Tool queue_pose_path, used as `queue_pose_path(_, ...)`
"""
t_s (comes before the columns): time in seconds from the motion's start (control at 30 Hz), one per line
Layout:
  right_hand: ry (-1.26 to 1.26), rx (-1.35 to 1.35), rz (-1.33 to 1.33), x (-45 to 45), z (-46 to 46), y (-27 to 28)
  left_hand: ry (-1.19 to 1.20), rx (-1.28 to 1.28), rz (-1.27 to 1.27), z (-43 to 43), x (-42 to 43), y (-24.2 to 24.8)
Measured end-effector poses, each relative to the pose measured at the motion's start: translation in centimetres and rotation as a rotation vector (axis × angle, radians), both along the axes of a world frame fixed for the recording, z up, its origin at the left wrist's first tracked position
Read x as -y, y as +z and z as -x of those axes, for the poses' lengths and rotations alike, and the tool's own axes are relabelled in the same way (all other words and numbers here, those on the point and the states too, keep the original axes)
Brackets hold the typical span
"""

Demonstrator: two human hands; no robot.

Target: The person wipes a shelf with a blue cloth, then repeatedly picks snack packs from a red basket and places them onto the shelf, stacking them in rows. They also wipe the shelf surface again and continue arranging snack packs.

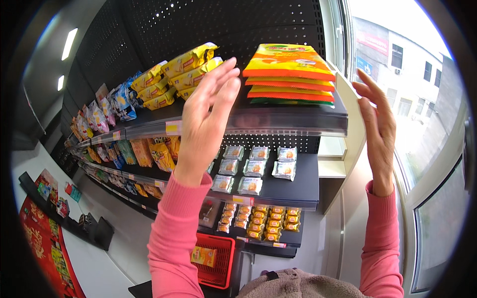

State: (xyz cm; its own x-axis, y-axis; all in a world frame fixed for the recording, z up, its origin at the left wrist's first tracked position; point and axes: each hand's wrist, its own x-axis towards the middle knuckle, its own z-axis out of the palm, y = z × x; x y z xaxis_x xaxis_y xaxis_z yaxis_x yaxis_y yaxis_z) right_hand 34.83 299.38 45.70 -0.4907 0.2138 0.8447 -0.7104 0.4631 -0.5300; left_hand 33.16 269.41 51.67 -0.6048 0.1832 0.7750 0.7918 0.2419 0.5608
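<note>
My left hand (210, 111) is raised before the top shelf, palm turned inward, fingers extended, holding nothing. To its right, several yellow-and-orange snack packets (288, 63) lie stacked flat near the end of the black shelf (287, 121). The lowest packet has a green edge. My right hand (378, 123) is raised past the shelf's right end, in front of the window side, with nothing in it. The stack stands between my two hands, and neither appears to touch it. Yellow snack packages (190, 67) are piled just behind and left of my left hand.
Lower shelves hold small white-wrapped packs (254, 167) and rows of small gold-wrapped packs (274, 221). A red plastic basket (231, 260) with a yellow-orange packet (204, 256) inside is below. A white panel (352, 108) and a window (439, 186) are at the right, a counter (89, 249) at lower left.
</note>
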Motion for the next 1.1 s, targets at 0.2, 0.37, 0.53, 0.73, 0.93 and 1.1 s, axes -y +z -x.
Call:
queue_pose_path(0.2, 0.206, 0.009, -0.142, 0.0, 3.5, 1.6, 0.098, 0.103, 0.091, 4.4, -3.7, 1.5)
queue_pose_path(0.37, 0.267, -0.024, -0.178, 1.0, 3.9, 3.2, 0.235, 0.155, 0.038, 4.5, -4.2, 1.2)
queue_pose_path(0.53, 0.139, -0.211, -0.156, 1.8, 0.9, 4.2, 0.121, -0.116, -0.177, -0.2, -5.0, 0.1)
queue_pose_path(0.73, 0.284, -0.250, -0.070, 2.9, -5.3, -0.5, -0.101, -0.069, -0.558, -8.7, -5.2, -6.0)
queue_pose_path(0.93, 0.366, -0.055, -0.253, 7.6, -10.0, -5.7, -0.100, 0.339, -0.655, -14.3, 1.1, -13.8)
queue_pose_path(1.1, 0.624, 0.226, -0.472, 14.0, -10.3, -11.1, 0.055, 0.668, -0.994, -18.4, 8.3, -24.4)
